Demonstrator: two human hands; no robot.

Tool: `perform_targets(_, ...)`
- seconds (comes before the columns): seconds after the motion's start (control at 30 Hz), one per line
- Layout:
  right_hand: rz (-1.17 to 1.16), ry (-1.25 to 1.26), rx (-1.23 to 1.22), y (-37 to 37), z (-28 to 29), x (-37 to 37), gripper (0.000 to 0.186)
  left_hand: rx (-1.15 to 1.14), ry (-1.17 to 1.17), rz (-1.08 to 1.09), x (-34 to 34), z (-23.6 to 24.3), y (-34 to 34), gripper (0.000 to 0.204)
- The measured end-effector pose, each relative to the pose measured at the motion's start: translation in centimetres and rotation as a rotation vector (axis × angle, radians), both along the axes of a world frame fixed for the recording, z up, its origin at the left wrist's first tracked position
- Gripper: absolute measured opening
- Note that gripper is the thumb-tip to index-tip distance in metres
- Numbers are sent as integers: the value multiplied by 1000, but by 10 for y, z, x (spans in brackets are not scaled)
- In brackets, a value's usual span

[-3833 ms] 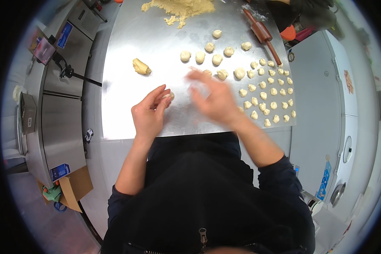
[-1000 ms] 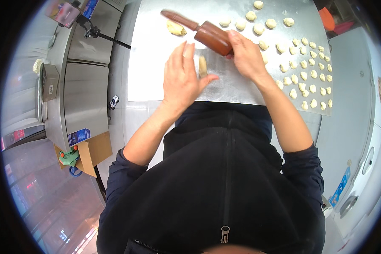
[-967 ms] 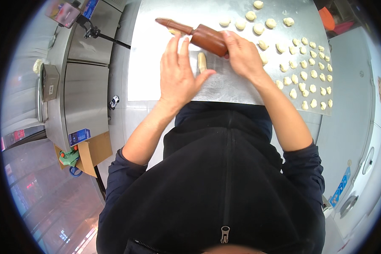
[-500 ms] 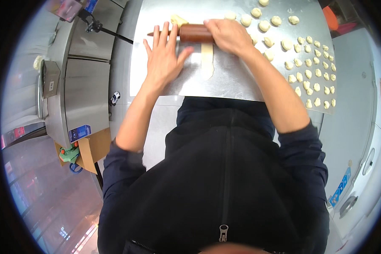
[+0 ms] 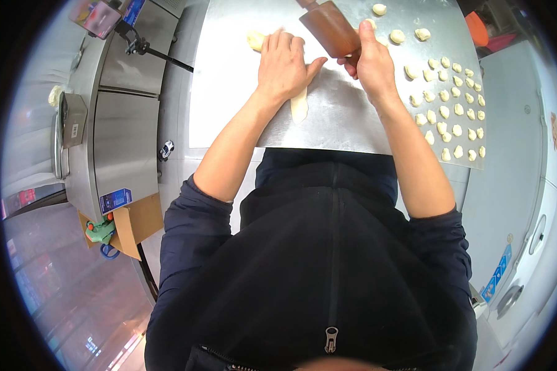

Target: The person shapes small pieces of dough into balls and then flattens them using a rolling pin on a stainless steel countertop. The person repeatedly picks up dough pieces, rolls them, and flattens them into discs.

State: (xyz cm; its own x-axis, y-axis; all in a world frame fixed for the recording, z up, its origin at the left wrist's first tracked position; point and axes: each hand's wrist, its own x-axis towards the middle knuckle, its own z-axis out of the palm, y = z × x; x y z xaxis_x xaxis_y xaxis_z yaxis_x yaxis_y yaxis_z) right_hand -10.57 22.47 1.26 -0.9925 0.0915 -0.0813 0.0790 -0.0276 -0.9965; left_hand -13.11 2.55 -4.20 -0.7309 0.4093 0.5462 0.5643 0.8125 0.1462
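My right hand (image 5: 375, 67) grips one handle of a brown wooden rolling pin (image 5: 330, 29). The pin is lifted and tilted, its other end pointing up and away to the left. My left hand (image 5: 284, 69) lies over a flat pale dough strip (image 5: 299, 109) on the metal table (image 5: 229, 127). Its fingers reach forward close together, and the thumb stands apart to the right. The strip's near end shows below the palm; the rest is hidden under the hand. Just beyond the left fingers sits a yellowish dough piece (image 5: 255, 41).
Many small dough balls (image 5: 445, 95) stand in rows on the table's right side, with larger ones (image 5: 397, 36) farther back. A phone (image 5: 98, 18) on a stand arm reaches in from the left. Steel cabinets (image 5: 127, 136) line the left, near a cardboard box (image 5: 143, 219).
The rolling pin has come up off the dough strip in my right hand and swung to a tilt. My left hand has moved right, from the pin's left handle onto the strip.
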Motion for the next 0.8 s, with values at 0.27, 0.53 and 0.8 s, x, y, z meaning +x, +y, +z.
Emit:
perform_targets(0.27, 96, -27, 111, 25, -15, 37, 74, -114, -334, -315, 138, 25, -30, 50)
perform_targets(0.53, 100, 441, 880, -3, -12, 70, 55, 121, -253, -178, 134, 19, -55, 60)
perform_targets(0.8, 345, 210, 606, -19, -10, 92, 59, -20, -393, 134, 133, 4, -76, 88)
